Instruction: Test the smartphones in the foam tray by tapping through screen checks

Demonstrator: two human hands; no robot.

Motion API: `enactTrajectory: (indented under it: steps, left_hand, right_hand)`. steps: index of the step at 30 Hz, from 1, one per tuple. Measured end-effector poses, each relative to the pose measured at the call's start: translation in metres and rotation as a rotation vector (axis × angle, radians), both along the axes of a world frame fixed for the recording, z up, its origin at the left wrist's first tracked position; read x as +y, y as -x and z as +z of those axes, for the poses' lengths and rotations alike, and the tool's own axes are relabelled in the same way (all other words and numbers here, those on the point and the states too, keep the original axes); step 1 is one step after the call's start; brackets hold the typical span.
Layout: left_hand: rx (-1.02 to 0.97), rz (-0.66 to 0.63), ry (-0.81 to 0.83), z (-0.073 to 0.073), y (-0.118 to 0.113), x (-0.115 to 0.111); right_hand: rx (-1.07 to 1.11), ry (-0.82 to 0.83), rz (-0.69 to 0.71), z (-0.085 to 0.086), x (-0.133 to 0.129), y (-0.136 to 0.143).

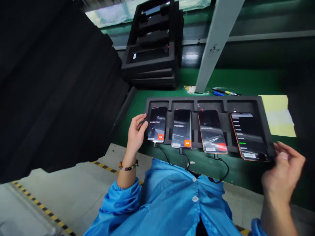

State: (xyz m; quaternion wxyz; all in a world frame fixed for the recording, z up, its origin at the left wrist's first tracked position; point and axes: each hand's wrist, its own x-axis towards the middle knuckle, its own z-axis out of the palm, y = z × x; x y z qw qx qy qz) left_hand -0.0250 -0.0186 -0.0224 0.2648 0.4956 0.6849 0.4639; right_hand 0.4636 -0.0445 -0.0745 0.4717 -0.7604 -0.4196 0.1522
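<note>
A black foam tray (189, 105) lies on the green table, holding several phones. My left hand (136, 132) grips the tray's left edge between thumb and fingers, beside the leftmost phone (157, 124). At the right end, my right hand (283, 170) is closed on the tray's corner, near the rightmost phone (249, 136), whose screen shows a list with one green line. The second phone (181, 128) and third phone (212, 131) show dark screens with an orange or red box. Black cables (225, 165) plug into the lower ends of the three left phones.
Stacked black foam trays (150, 70) stand behind, and a large dark stack (56, 88) fills the left. A grey metal post (214, 49), pens (225, 92) and yellow paper (278, 114) are beyond the tray.
</note>
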Motion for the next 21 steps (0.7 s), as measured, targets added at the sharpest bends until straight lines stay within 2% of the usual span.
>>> enactTrajectory:
  steps: [4,7,9,17,21]
  left_hand:
    - [-0.115,0.073,0.041,-0.018,0.004,0.006]
    - [-0.194,0.016,0.101,-0.022,0.01,0.014]
    - [-0.154,-0.008,0.114,-0.025,0.016,0.022]
    - [0.08,0.088,0.125,-0.034,0.039,0.079]
    - [0.152,0.064,0.12,-0.035,0.039,0.087]
  right_hand:
    - [0.066,-0.119,0.011,-0.012,0.003,-0.01]
    - [-0.017,-0.126,-0.003,-0.012,0.007,-0.011]
    - [-0.035,-0.107,-0.021,-0.008,0.01,-0.006]
    - [0.007,-0.016,-0.03,0.013,0.021,0.009]
    - [0.025,0.026,0.008,0.012,0.023,0.006]
